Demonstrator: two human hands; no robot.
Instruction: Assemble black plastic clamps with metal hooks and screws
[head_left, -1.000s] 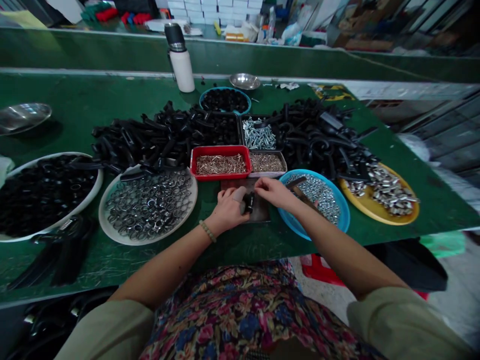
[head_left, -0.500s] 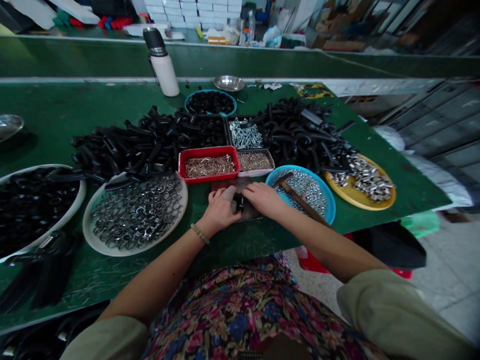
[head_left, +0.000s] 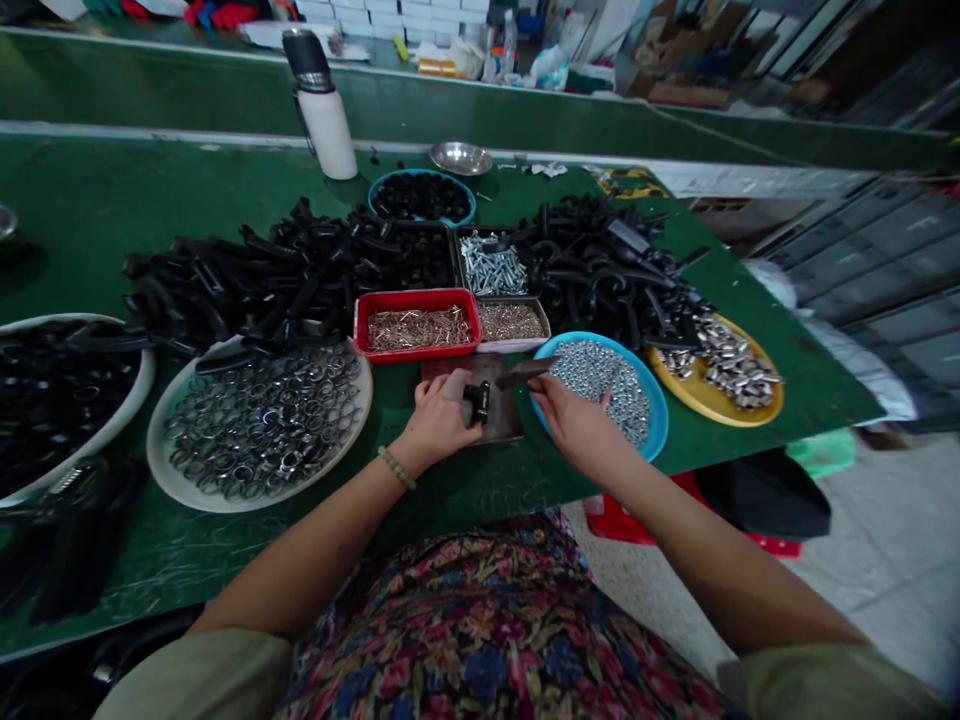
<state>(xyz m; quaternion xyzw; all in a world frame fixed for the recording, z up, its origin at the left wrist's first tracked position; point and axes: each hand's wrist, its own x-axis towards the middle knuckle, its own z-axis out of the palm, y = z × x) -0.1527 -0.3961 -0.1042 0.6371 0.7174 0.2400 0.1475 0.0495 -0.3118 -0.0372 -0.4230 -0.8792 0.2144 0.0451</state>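
My left hand (head_left: 441, 418) is closed around a small black part (head_left: 480, 402), whose exact kind I cannot make out, on a flat metal plate (head_left: 506, 428). In my right hand (head_left: 574, 415) is a hammer (head_left: 525, 372), gripped near its head; its dark head sits above the plate, to the right of the black part. Most of the handle is hidden by the hand. Just behind the plate stand a red tray (head_left: 416, 352) of copper-coloured pins and a pale tray (head_left: 517, 346) of tiny rivet-like pieces. A blue bowl (head_left: 660, 410) of small shiny metal pieces lies beside my right hand.
A white bowl (head_left: 161, 470) of metal rings is at left, near another white bowl (head_left: 146, 385) of black parts. Black moulded parts (head_left: 247, 280) are heaped behind. A yellow plate (head_left: 675, 385) of metal pieces lies right. A thermos (head_left: 330, 130) stands at the back.
My right hand has left the black part, moved right and picked up the hammer from the blue bowl. My left hand stays on the black part. The view has shifted slightly.
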